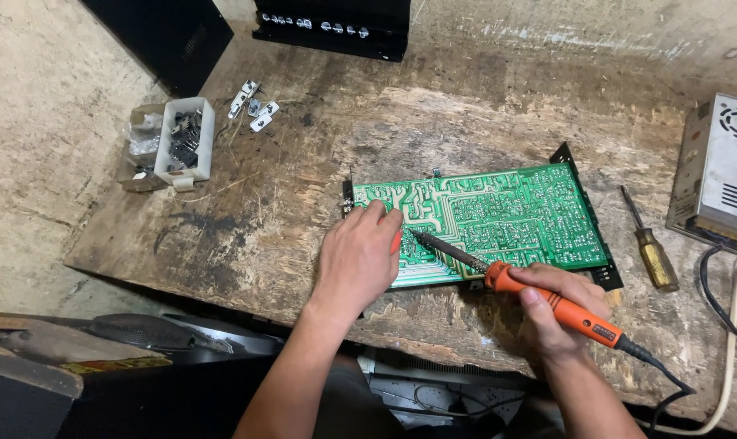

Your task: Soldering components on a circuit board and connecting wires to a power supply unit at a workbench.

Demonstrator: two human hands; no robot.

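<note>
An orange-handled soldering iron [547,302] is gripped in the right hand [551,313], fingers wrapped tight around the handle, its tip laid on the green circuit board [499,219]. On the board's left end the left hand [359,258] is pressed, fingers curled together over something orange. A yellow-handled screwdriver [650,244] is left lying just right of the board.

A worn wooden desk [320,154] fills most of the frame, its surface scuffed, stained dark in patches and flaking along the grain. Its near edge runs ragged across the lower part of the frame. At the left a pale, rough concrete floor [35,138] spreads from the top corner down to the middle. Across the top right a pale plastered wall [596,32] meets the desk, streaked with lighter marks. Two black cabinets [173,32] stand at the top edge. Below the desk, at the bottom of the frame, lies shadowed clutter. The light is even and warm.
</note>
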